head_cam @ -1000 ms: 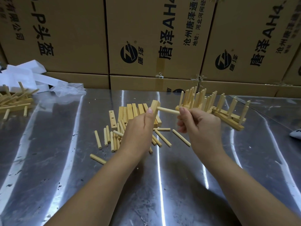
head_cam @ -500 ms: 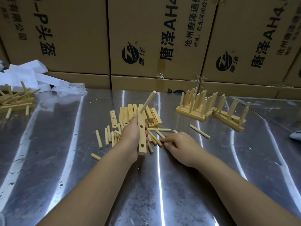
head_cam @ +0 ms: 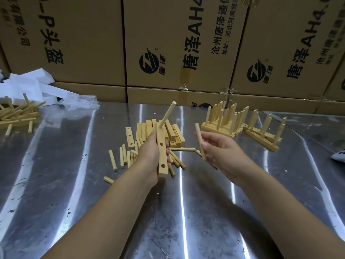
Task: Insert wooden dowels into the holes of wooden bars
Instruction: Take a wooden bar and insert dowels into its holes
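My left hand (head_cam: 149,156) grips a wooden bar (head_cam: 162,157) held lengthwise above the metal table. One dowel (head_cam: 168,114) stands in the bar's far hole and slants up to the right; two nearer holes show open. My right hand (head_cam: 222,156) holds a loose dowel (head_cam: 200,141) to the right of the bar, apart from it, its tip pointing up. Under my hands lie several loose dowels (head_cam: 123,157) and a stack of bare bars (head_cam: 173,131).
Finished bars with upright dowels (head_cam: 227,118) stand at the back right, another (head_cam: 263,135) beside them. More wooden parts (head_cam: 16,116) and white packing (head_cam: 33,86) lie at the far left. Cardboard boxes (head_cam: 177,43) wall off the table's (head_cam: 186,212) back edge.
My right hand has risen from the dowel pile with one dowel in its fingers. My left hand keeps the bar, with its first dowel, in about the same place.
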